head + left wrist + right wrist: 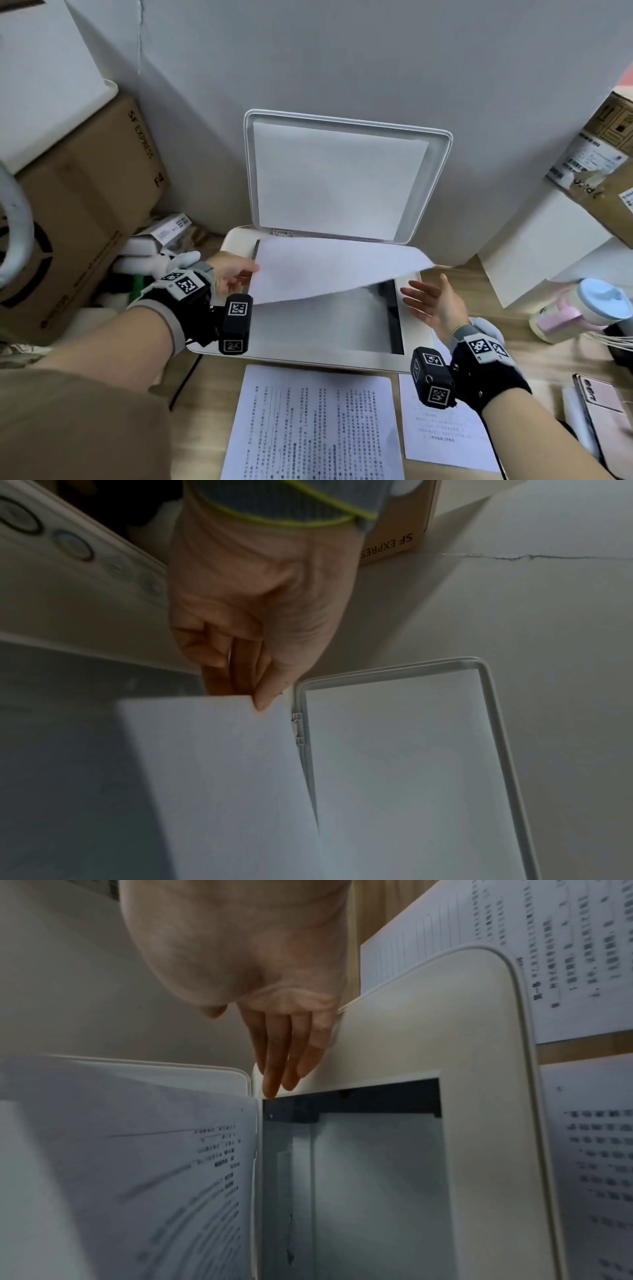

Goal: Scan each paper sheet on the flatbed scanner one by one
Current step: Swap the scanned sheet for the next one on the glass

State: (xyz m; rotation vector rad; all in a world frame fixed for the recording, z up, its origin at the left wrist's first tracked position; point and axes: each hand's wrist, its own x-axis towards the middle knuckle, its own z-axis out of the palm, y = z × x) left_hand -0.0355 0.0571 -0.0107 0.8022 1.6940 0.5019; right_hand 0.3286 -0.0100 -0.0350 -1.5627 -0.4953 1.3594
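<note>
A white flatbed scanner [407,346] sits at the table's middle with its lid [342,174] standing upright against the wall. My left hand [236,272] pinches the left edge of a paper sheet [329,267] and holds it tilted above the glass [342,318], printed side down. In the left wrist view the thumb and fingers [263,696] clamp that sheet [219,777] at its corner. My right hand [431,301] hovers at the scanner's right edge with straight fingers [274,1069], holding nothing. Two printed sheets [315,431] [442,435] lie in front of the scanner.
Cardboard boxes [85,205] stack at the left, and a white box [548,246] and a brown carton [603,150] stand at the right. A pastel cup [579,308] and a pink phone [603,401] lie near the right edge. A black cable [185,380] runs off the scanner's front left.
</note>
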